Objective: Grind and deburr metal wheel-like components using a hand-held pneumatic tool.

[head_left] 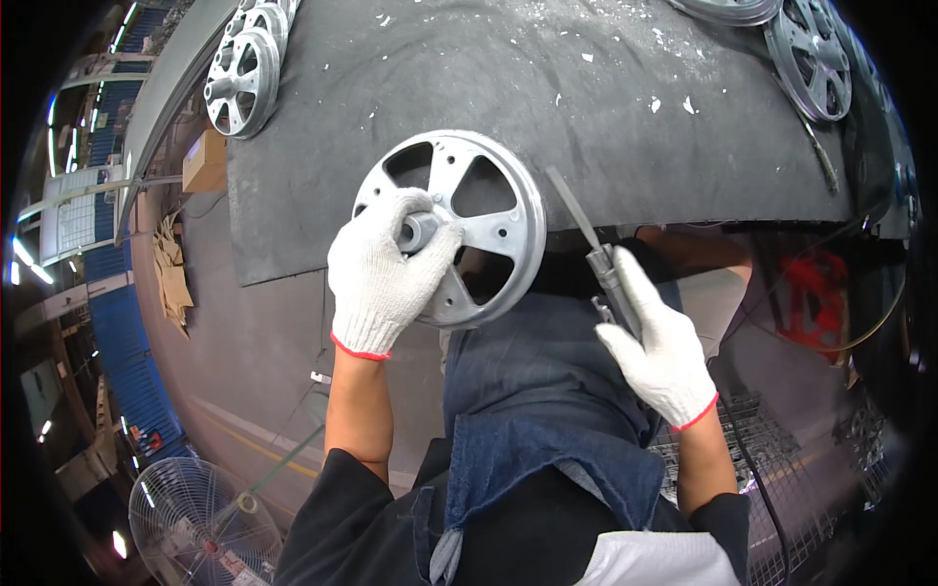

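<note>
My left hand [386, 269], in a white knitted glove with a red cuff, is closed around the hub of a silver cast-metal spoked wheel [479, 230]. The wheel is tilted up at the near edge of the dark worktable [391, 88], its face toward me. To its right, my gloved right hand [664, 356] grips the grey body of an air file [611, 278]. The file's flat, narrow blade points up and to the left, apart from the wheel rim. The fingers partly hide the tool's body and its lever.
More spoked wheels [227, 88] lean at the far left, with others [831, 59] at the far right beside a thin rod-like tool [821, 151]. Pale chips litter the table. A cardboard box [205, 161], a fan [200, 527] and a wire basket [772, 439] stand around.
</note>
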A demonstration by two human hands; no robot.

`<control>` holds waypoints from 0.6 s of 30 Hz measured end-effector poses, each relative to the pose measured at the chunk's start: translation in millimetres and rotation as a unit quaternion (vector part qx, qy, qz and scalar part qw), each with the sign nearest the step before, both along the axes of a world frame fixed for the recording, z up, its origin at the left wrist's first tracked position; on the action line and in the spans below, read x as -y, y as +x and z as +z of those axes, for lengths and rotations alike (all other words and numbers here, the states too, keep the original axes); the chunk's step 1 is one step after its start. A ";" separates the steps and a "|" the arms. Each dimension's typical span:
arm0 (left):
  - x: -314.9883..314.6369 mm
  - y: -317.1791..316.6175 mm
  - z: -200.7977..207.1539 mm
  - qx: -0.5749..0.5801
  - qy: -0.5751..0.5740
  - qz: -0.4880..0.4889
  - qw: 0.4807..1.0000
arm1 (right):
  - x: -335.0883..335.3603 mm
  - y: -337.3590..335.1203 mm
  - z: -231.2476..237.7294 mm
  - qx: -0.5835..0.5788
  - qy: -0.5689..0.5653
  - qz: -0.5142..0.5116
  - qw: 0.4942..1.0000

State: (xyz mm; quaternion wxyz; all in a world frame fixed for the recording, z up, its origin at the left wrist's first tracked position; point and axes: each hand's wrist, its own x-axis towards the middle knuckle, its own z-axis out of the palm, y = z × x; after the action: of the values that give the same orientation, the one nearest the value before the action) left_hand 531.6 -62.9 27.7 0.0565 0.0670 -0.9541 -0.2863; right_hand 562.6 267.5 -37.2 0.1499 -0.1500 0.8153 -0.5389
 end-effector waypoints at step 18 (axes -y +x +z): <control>-3.8 -0.9 -14.6 -0.050 -0.026 0.038 0.998 | 25.2 10.8 23.0 -0.052 0.163 -0.002 0.985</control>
State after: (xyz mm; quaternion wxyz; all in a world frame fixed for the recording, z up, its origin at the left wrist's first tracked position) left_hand 530.7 -59.1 13.1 0.1164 0.0870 -0.9540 -0.2621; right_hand 573.4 242.3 -14.3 0.1286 -0.1498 0.8990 -0.3909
